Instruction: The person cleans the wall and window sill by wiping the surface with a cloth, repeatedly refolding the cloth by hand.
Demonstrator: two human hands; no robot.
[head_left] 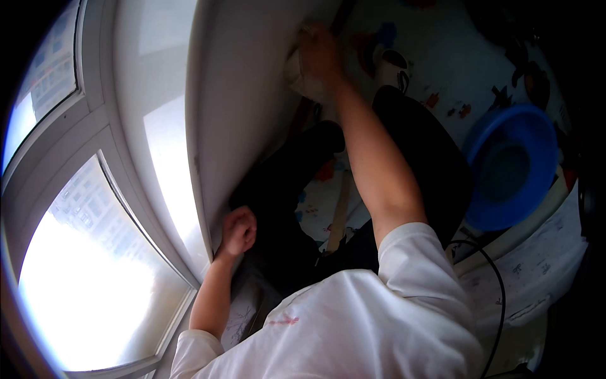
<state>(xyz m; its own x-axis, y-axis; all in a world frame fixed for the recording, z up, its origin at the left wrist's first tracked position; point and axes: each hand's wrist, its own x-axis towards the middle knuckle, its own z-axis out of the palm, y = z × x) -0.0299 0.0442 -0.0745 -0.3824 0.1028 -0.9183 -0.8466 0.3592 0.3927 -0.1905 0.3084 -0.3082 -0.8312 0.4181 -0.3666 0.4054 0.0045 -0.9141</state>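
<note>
One pale cloth (303, 77) is gripped by the fingers of the right hand (322, 54), beside the wall (246, 76); the left hand's (238, 230) are curled closed. One blue basin (544, 155) is seen.

No lettering can be read; the small reddish mark (284, 321) on the white shirt (372, 316), lower centre of the frame, is too blurred to make out.

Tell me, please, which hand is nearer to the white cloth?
Right. The right hand is on the cloth, at the wall; the left hand is far back, beside the window sill.
</note>
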